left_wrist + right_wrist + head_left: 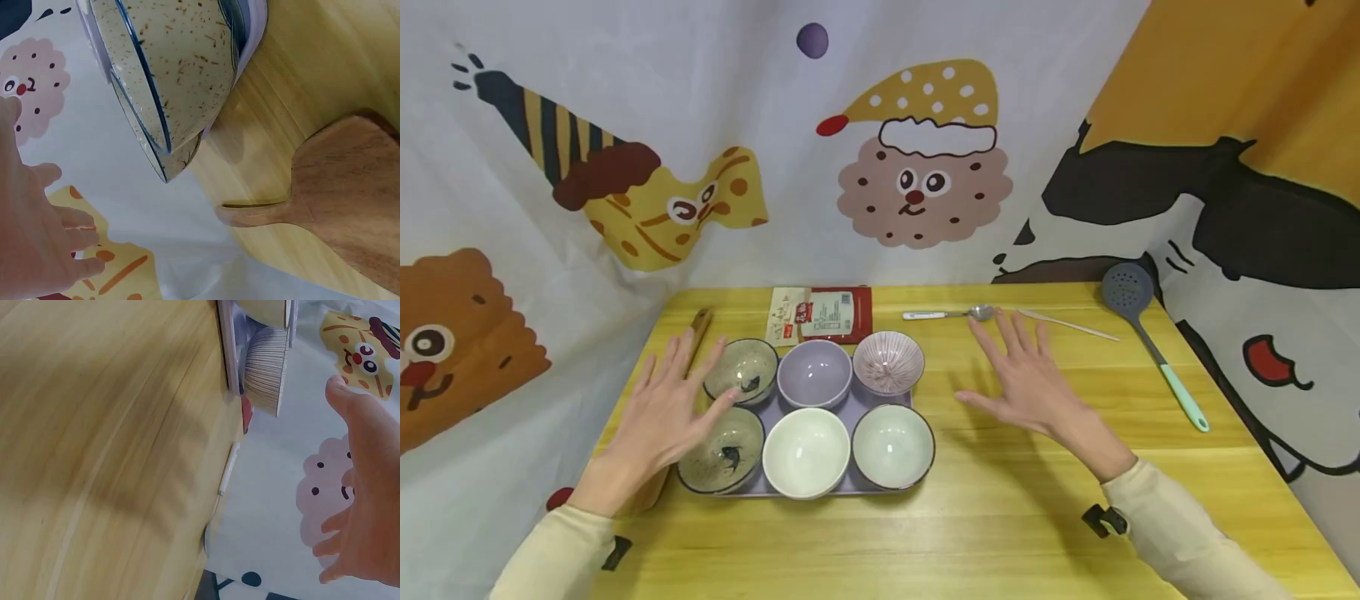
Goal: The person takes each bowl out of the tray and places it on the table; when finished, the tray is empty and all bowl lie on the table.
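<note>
My left hand [658,417] hovers with spread fingers above the left end of a lilac tray [842,484], holding nothing. Below and beside it are two speckled bowls, a rear one [730,367] and a front one [707,462]. A purple bowl [815,375], a pink-streaked bowl [889,363], a white bowl [806,454] and a pale dark-rimmed bowl [893,447] also stand on the tray. My right hand [1030,383], fingers spread too, is held over the table right of the tray. Nearest its fingertips is a spoon [980,312] with a white handle.
A wooden cutting board [350,181] lies left of the tray, partly behind my left hand. Behind the bowls is a red and cream food packet [820,317]. A thin pale stick [1071,324] and a slotted skimmer [1138,308] with a mint handle lie at the right.
</note>
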The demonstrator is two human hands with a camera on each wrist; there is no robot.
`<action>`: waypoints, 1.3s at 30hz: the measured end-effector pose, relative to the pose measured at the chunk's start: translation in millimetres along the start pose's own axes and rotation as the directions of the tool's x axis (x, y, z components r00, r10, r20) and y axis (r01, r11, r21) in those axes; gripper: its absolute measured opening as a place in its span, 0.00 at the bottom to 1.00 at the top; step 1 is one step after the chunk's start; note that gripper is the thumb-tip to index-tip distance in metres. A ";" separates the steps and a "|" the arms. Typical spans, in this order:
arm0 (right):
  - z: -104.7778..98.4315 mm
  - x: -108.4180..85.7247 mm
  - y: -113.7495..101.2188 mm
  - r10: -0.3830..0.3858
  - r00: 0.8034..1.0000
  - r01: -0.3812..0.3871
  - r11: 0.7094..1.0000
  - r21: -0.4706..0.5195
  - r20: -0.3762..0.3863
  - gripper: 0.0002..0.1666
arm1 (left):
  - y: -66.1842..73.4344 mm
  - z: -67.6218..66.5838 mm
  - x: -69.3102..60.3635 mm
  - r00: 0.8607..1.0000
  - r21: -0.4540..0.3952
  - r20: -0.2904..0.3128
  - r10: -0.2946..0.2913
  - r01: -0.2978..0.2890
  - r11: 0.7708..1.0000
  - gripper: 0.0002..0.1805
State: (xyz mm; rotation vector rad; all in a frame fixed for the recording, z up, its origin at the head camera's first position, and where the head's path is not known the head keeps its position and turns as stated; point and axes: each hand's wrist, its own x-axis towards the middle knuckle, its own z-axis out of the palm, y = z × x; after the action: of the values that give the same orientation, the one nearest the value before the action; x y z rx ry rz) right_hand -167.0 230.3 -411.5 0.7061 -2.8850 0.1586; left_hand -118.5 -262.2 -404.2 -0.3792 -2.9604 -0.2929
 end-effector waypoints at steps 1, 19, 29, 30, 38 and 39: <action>0.8 0.9 -0.9 0.002 1.000 -0.002 1.000 0.010 0.002 0.65 | -0.9 0.7 0.0 1.000 -0.007 -0.003 -0.001 0.001 1.000 0.43; 17.5 21.5 -26.8 0.042 0.999 -0.027 0.874 0.486 -0.020 0.68 | -22.1 12.3 -3.6 0.985 -0.341 0.004 -0.170 0.161 0.926 0.38; 50.1 37.9 -33.1 0.061 0.998 -0.032 0.727 0.686 -0.018 0.68 | -28.1 27.7 -13.6 0.967 -0.508 0.144 -0.209 0.253 0.823 0.38; 54.8 39.8 -34.2 0.056 0.998 -0.023 0.705 0.709 -0.023 0.68 | -28.5 29.7 -14.0 0.964 -0.513 0.158 -0.212 0.264 0.817 0.38; 86.2 51.3 -45.0 0.056 0.997 0.010 0.563 0.826 -0.051 0.64 | -26.8 41.8 -14.1 0.942 -0.566 0.240 -0.236 0.333 0.754 0.42; 88.5 52.1 -46.4 0.060 0.997 -0.001 0.556 0.831 -0.039 0.64 | -26.0 42.8 -14.3 0.939 -0.567 0.247 -0.240 0.340 0.750 0.42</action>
State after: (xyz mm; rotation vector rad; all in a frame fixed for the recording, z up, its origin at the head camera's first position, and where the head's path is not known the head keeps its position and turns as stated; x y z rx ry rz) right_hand -203.0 153.4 -485.6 0.7249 -2.6165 1.6134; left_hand -116.5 -281.3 -452.6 0.0173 -2.9939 -1.3284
